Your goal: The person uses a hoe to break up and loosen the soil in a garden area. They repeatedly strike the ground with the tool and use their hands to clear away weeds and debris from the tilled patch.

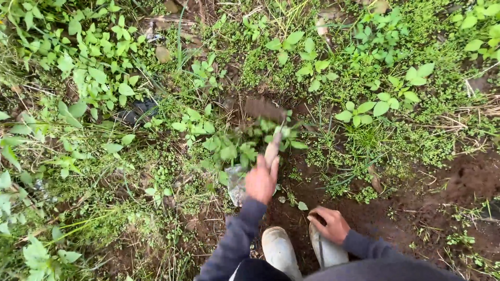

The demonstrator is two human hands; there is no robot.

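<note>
One hoe point(271, 132), blade pointing away.

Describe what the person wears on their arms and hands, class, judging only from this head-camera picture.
Both arms are covered to the wrist by long dark blue-grey sleeves of soft cloth, slightly bunched at the cuffs. The left hand and right hand are bare: no gloves show, and no watch, ring or markings can be seen.

Bare dark soil point(448, 182); leafy weeds point(94, 78), dry stalks point(484, 106) on it.

Soft even daylight, no hard shadows, motion blur at centre, slight wide-angle edge distortion
</note>
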